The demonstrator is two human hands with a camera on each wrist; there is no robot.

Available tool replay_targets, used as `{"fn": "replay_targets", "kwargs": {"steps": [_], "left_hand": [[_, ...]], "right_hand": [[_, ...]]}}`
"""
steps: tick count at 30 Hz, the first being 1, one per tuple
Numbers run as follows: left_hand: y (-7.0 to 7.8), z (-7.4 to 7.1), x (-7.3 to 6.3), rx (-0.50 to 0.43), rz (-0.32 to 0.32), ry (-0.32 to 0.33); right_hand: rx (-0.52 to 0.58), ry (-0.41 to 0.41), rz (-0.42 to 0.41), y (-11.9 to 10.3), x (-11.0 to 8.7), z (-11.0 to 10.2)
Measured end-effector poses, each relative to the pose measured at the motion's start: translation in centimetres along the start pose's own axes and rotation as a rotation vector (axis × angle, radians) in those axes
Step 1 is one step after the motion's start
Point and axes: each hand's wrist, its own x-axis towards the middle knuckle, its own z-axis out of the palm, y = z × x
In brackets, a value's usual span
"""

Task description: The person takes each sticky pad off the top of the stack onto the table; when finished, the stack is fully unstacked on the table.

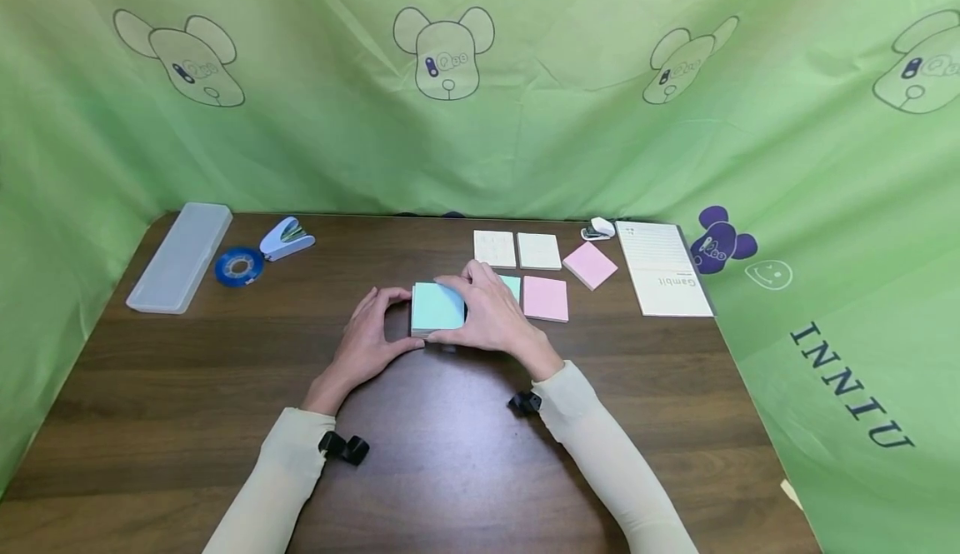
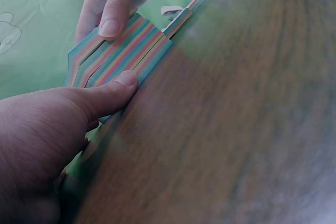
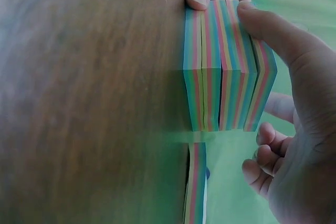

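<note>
A stack of sticky note pads (image 1: 438, 307) with a light turquoise top stands on the table between both hands. Striped edges in pink, yellow, green and blue show in the right wrist view on the pads (image 3: 212, 77), with slight gaps and offsets between layers. My left hand (image 1: 367, 341) grips the stack's left side, thumb on the front edge low down and fingers behind. From the right, my right hand (image 1: 491, 314) holds the upper pads, its thumb (image 2: 113, 22) against the front edge. A turquoise pad (image 1: 512, 286) lies partly hidden behind the right hand.
Right of the hands lie a pink pad (image 1: 545, 298), a turned pink pad (image 1: 590, 265), two white pads (image 1: 494, 249), a small white stapler (image 1: 598, 228) and a notepad (image 1: 663, 271). At left are a blue stapler (image 1: 287, 239), blue tape roll (image 1: 225, 268) and translucent case (image 1: 180, 258).
</note>
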Motion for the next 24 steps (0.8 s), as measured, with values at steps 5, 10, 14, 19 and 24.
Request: {"fn": "replay_targets", "kwargs": {"steps": [5,10,14,19,24], "left_hand": [[-0.04,-0.02,-0.09,0.003,0.002,0.002],[0.03,0.01,-0.11,0.008,-0.003,-0.002],[0.13,0.00,-0.10,0.004,-0.008,-0.005],[0.22,-0.09,-0.10,0.000,-0.005,-0.004],[0.31,-0.15,-0.10,0.002,0.003,0.000]], "right_hand": [[0.013,-0.001,0.003,0.07,0.03,0.15],[0.024,0.016,0.000,0.20,-0.06,0.21],[0.026,0.022,0.000,0.24,-0.12,0.10],[0.054,0.036,-0.003,0.30,-0.30,-0.16],[0.073,0.057,-0.002,0.58,-0.49,-0.33]]}}
